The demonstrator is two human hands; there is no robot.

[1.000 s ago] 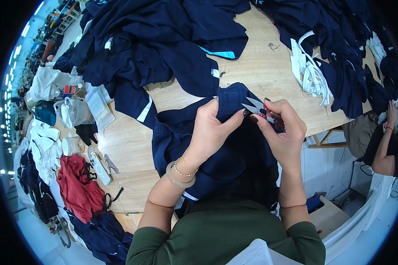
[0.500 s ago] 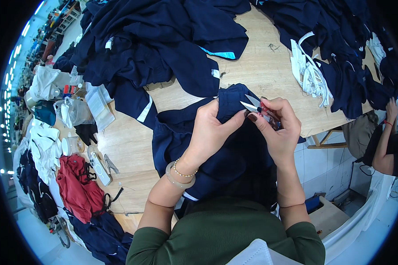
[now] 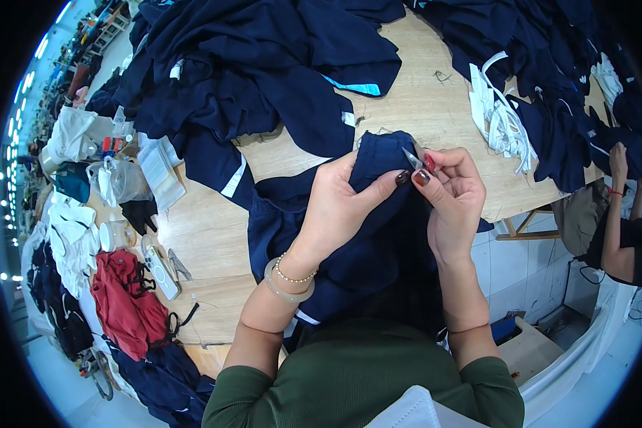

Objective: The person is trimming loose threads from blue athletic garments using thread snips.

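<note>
A navy garment (image 3: 360,267) lies over the table's near edge and my lap, its gathered elastic edge raised between my hands. My left hand (image 3: 341,207) is closed on that edge, thumb on top, with a beaded bracelet and a pale bangle at the wrist. Close by on the right, my right hand (image 3: 455,189) is closed round small thread snips (image 3: 414,158). Their pointed blades rest at the gathered edge; the rest of the tool is hidden by my fingers.
Navy garments (image 3: 264,64) are heaped on the wooden table (image 3: 207,242). White strips (image 3: 503,121) lie at the right. A red bag (image 3: 128,303), a phone (image 3: 162,271) and plastic bags (image 3: 118,182) sit at left. Another person's arm (image 3: 615,207) shows at far right.
The snips have turned in my right hand, their blades now closer together and nearer the garment's edge. My left hand has shifted slightly on the cloth. The other person's arm has moved.
</note>
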